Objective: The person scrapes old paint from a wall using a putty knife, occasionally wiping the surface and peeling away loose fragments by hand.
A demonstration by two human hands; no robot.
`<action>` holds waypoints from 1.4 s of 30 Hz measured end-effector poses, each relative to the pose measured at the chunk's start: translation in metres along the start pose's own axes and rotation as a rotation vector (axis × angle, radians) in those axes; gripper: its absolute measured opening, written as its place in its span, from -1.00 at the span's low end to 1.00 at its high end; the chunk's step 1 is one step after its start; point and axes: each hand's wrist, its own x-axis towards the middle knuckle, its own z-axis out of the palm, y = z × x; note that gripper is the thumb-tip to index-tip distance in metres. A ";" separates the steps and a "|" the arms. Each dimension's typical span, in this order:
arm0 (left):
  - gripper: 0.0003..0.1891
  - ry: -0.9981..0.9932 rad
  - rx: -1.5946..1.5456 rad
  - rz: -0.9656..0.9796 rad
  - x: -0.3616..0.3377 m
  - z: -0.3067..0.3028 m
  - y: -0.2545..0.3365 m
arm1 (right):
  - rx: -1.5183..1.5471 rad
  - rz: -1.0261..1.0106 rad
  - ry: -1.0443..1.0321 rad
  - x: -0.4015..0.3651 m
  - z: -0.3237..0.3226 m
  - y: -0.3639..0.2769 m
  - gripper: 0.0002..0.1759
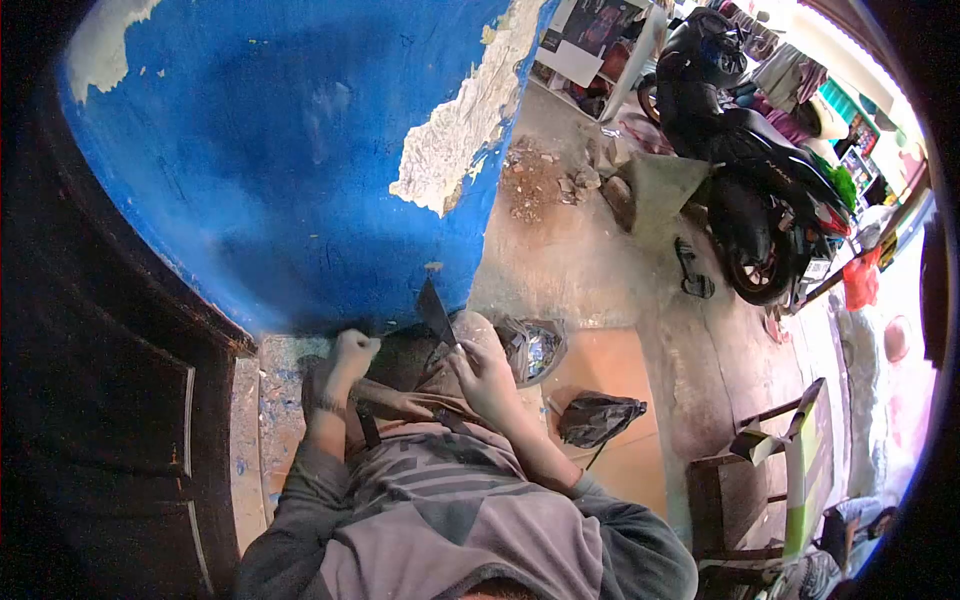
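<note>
A blue painted wall (300,130) with patches of peeled, whitish plaster (460,125) rises in front of me. My right hand (480,370) is wrapped round the handle of a dark, flat scraper (433,308). Its wide blade points up toward the wall's lower right part, close to a small pale chip in the paint. My left hand (352,357) is closed in a fist near the foot of the wall, left of the scraper; whatever it may hold is hidden.
A bag (537,350) and a black plastic bag (600,417) lie on the floor at my right. Rubble (575,185), a sandal (692,272) and a parked motorcycle (750,180) are farther right. A dark door (110,400) stands at left, a wooden chair (740,500) at lower right.
</note>
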 end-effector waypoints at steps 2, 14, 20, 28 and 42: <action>-0.83 0.228 -0.180 0.205 -0.004 0.020 -0.007 | -0.004 -0.030 -0.007 -0.002 0.000 0.009 -0.66; -0.70 0.849 -0.086 1.251 -0.041 -0.091 0.218 | 1.315 0.160 -0.211 0.067 -0.073 -0.065 -0.50; -0.55 0.708 0.037 1.307 -0.013 -0.095 0.247 | 1.265 0.139 -0.140 0.082 -0.087 -0.066 -0.54; -0.50 0.668 0.039 1.268 -0.017 -0.094 0.244 | 1.083 0.144 -0.075 0.084 -0.106 -0.070 -0.55; -0.36 0.728 -0.044 1.233 -0.016 -0.103 0.256 | 0.904 0.154 -0.004 0.107 -0.129 -0.100 -0.62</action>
